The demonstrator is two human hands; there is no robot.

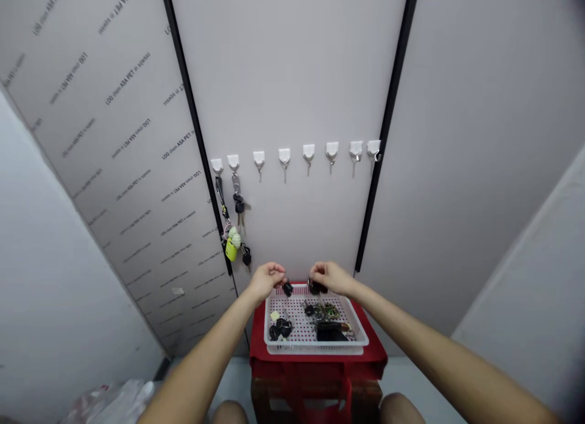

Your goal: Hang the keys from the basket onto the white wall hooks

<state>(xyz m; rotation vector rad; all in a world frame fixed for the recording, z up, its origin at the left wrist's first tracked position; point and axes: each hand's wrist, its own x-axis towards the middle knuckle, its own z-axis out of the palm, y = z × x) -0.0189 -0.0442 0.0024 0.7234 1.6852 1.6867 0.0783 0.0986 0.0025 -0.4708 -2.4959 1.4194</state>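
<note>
Above the back part of a white plastic basket [315,349], my left hand [269,279] is closed with its fingertips pinching a black-headed key [287,289]. Level with it on the other side, my right hand [333,276] is closed on a dark bunch of keys [316,287], partly hidden by the fingers. Inside the basket, black-headed keys [280,329] lie at the left. More keys [322,311] lie at the right, beside a black key pouch [329,331].
On the wall several white adhesive hooks [284,156] form a row. The two leftmost hold hanging keys [238,203] and a key strap with a yellow-green tag [231,250]. A red cloth [375,346] lies under the basket on a wooden stool [365,399]. Plastic bags [109,402] sit lower left.
</note>
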